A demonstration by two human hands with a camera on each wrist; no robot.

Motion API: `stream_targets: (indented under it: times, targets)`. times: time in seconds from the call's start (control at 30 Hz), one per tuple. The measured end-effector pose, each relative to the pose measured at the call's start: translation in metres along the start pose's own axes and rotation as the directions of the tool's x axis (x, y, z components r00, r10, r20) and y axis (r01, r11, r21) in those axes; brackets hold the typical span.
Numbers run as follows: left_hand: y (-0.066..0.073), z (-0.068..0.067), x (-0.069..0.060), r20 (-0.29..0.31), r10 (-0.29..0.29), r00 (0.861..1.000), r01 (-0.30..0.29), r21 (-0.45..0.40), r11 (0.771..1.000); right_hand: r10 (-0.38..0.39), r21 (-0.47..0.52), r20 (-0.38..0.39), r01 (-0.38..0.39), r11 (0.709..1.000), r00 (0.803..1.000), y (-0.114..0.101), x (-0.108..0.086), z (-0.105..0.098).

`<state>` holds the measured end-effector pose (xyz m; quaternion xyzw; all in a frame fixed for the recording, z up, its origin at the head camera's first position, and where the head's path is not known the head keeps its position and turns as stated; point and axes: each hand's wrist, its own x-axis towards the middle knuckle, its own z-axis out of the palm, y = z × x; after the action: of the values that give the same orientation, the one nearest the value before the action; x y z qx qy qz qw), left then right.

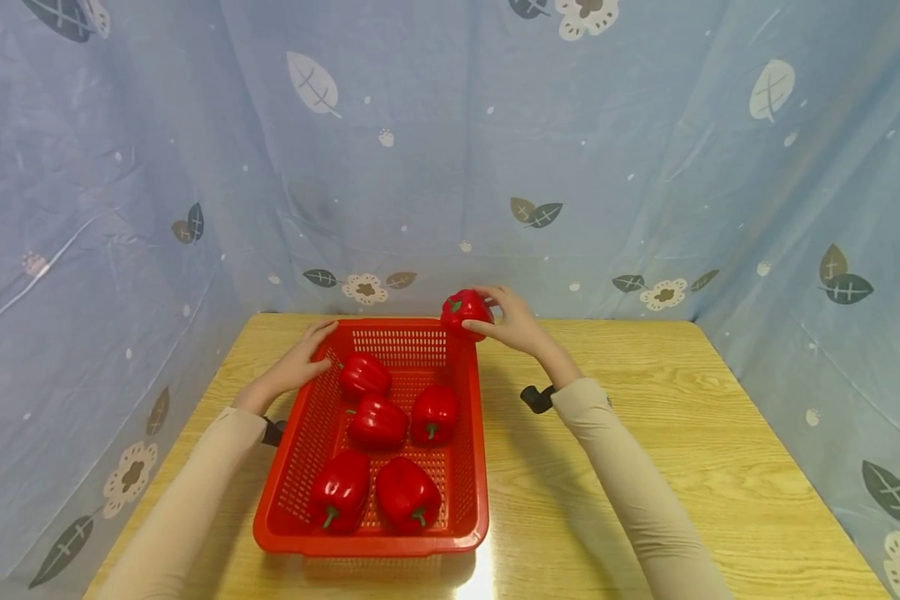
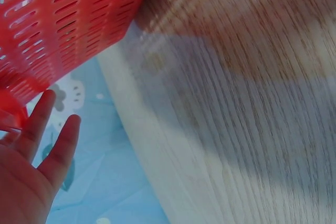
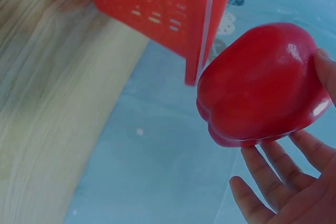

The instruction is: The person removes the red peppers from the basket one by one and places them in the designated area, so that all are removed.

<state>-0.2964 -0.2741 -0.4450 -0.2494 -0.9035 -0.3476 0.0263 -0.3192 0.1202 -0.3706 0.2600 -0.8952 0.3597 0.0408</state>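
Observation:
In the head view my right hand [image 1: 513, 323] holds a red bell pepper [image 1: 465, 312] above the far right corner of a red plastic basket [image 1: 482, 467]. The right wrist view shows the thumb on one side of this glossy pepper [image 3: 257, 85] and fingertips beneath it. My left hand [image 1: 298, 360] rests at the basket's far left corner, thumb over the inner side. Straight, spread fingers [image 2: 60, 150] appear beside the basket wall in the left wrist view; part of that hand is cut off. Several red bell peppers with green stems lie inside, including one [image 1: 364, 375] near my left thumb.
The basket stands on a light wooden table [image 1: 645, 433], left of centre. A blue curtain [image 1: 450, 167] with leaf and flower prints hangs behind the table and along both sides. Dark wrist camera mounts [image 1: 537, 398] sit on both wrists.

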Motion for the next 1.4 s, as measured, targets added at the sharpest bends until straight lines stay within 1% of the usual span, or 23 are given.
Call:
stream_targets:
  times: [0.13, 0.27, 0.47, 0.73, 0.97, 1.13, 1.4]
  targets:
    - [0.001, 0.0, -0.001, -0.001, -0.003, 1.0, 0.003, -0.005, 1.0, 0.003, 0.006, -0.007, -0.003, 1.0, 1.0, 0.006, -0.004, -0.005]
    - [0.002, 0.001, -0.001, -0.011, 0.004, 1.0, -0.004, -0.008, 1.0, 0.023, 0.015, -0.012, -0.023, 1.0, 1.0, 0.012, -0.008, -0.009]
    - [0.002, 0.001, -0.001, -0.014, 0.003, 1.0, -0.003, -0.003, 1.0, 0.032, -0.007, -0.028, -0.032, 0.999, 0.999, 0.021, -0.014, -0.013]
    - [0.0, 0.001, -0.002, -0.027, 0.028, 0.999, -0.028, -0.007, 1.0, 0.052, -0.006, -0.037, -0.052, 0.999, 0.998, 0.032, -0.022, -0.017]
    - [-0.001, 0.001, -0.002, -0.015, 0.015, 1.0, -0.015, -0.008, 1.0, 0.096, -0.002, -0.05, -0.096, 0.995, 0.994, 0.045, -0.03, -0.023]
    - [0.0, 0.001, -0.003, -0.018, 0.016, 1.0, -0.017, -0.013, 1.0, 0.115, -0.012, -0.055, -0.116, 0.993, 0.992, 0.053, -0.038, -0.028]
    - [0.001, 0.001, -0.004, -0.016, 0.0, 1.0, 0.0, -0.013, 1.0, 0.151, -0.03, -0.066, -0.153, 0.988, 0.986, 0.069, -0.051, -0.033]
